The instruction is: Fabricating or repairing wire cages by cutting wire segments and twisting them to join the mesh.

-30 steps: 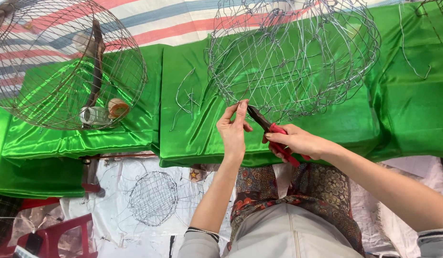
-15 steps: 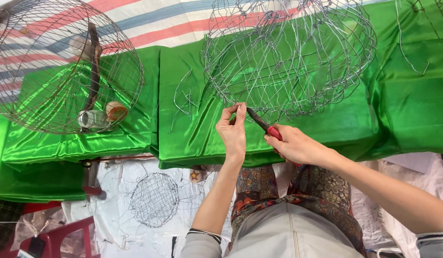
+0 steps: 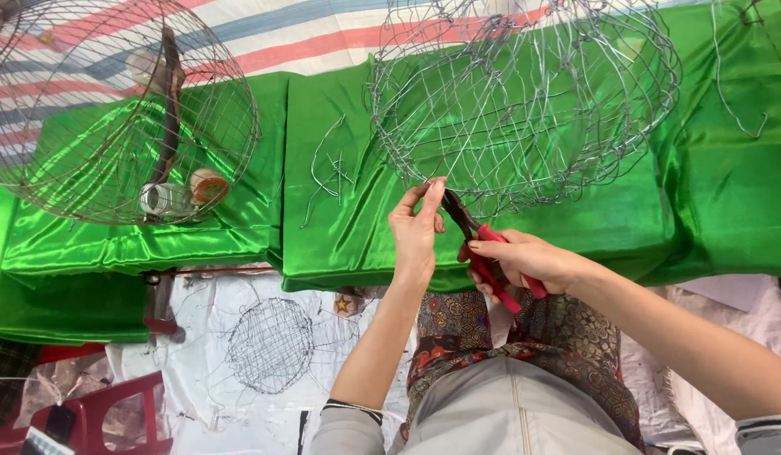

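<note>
Compared with half a second before, the hands have barely shifted: the pliers lie a little flatter and their nose sits closer to the left fingertips, while the wire frames have not moved.

At the far left, a round wire cage [image 3: 121, 109] rests on the green satin cloth [image 3: 340, 244], with a small jar [image 3: 163, 200] and a dark strip inside it. Loose wire offcuts [image 3: 327, 173] lie on the cloth to its right. Below, on the floor, a small flat wire mesh disc [image 3: 271, 344] lies on white sheeting.

The left hand [image 3: 416, 227] is raised, thumb and forefinger pinched together on a strand at the lower rim of the big wire basket frame [image 3: 525, 101], which stands on the cloth just ahead of the person. Just right of it, the red-handled pliers [image 3: 483, 248] slant with their long axis running from lower right to upper left, the dark nose pointing up-left at the pinched wire and touching the frame's rim. The right hand [image 3: 529, 261] is wrapped tight round the red handles.
</note>
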